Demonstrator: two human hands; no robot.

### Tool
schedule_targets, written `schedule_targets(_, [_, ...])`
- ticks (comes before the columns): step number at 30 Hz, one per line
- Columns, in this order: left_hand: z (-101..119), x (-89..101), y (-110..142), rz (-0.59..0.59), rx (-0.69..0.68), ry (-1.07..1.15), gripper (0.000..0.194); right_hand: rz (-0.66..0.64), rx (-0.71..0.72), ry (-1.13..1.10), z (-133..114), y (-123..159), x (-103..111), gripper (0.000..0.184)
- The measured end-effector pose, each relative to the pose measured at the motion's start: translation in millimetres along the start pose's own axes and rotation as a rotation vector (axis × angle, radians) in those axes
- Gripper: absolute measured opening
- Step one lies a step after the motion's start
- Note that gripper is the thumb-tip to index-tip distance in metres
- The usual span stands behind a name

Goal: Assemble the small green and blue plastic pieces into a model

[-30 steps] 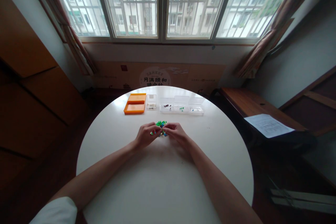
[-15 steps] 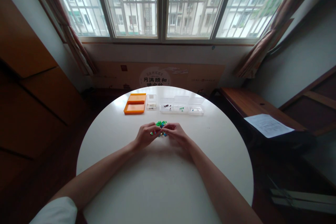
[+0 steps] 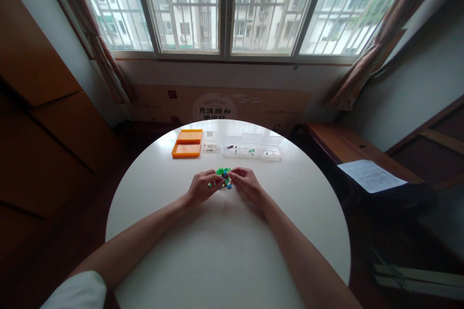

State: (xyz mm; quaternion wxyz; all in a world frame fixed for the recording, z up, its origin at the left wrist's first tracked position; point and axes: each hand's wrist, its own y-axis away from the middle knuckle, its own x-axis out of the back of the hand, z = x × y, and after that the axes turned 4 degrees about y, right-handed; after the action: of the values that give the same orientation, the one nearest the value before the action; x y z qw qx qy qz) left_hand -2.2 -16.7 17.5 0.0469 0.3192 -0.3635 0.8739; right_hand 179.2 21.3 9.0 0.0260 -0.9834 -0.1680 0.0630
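A small heap of tiny building bricks [image 3: 223, 171], green, blue, dark and pale, lies on the white table between my hands. My left hand [image 3: 203, 184] rests at the heap's left side, thumb and fingers drawn together in a pinch over the bricks. What it pinches, if anything, is too small to name. At the right edge of the heap is my right hand [image 3: 247, 183], its fingertips also closed together near the bricks. I cannot make out anything between them. The hands are a little apart, and their fingers cover part of the heap.
Beyond the heap stand an open orange box [image 3: 186, 148], a small clear box [image 3: 210, 147] with pale bits, and a clear compartment case [image 3: 251, 153] with its lids up, holding dark and green pieces. All sit on the round white table [image 3: 224, 241]. Papers [image 3: 371, 175] lie on a bench at right.
My right hand has drawn away from the left, so their fingertips no longer meet and more of the heap shows. My left hand has stayed nearly in place. The view has shifted slightly.
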Motion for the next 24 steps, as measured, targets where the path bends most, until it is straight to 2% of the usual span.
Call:
schedule_targets(3, [-3,-0.3,0,-0.002,0.009,0.000,0.017,0.217,0.016,-0.090,-3,-5,15,0.028])
schedule_targets(7, [-7,-1.6,-1,0.000,0.042,0.020,0.018,0.543,-0.083,-0.294,-8,-13,45,0.029])
schedule_targets(9, [-9,-2.6,0,0.007,0.064,0.025,0.018,0.662,-0.089,-0.370,-9,-17,58,0.024])
schedule_targets(12, [-12,-4.0,0,0.014,0.094,0.028,0.017,0.722,-0.118,-0.417,-9,-25,69,0.015])
schedule_targets(16, [-12,-3.9,-1,0.023,0.113,0.031,0.016,0.787,-0.196,-0.470,-15,-43,71,0.010])
schedule_targets(24, [-10,-0.7,-2,0.014,0.114,0.028,0.018,0.844,-0.255,-0.509,-26,-75,69,0.017])
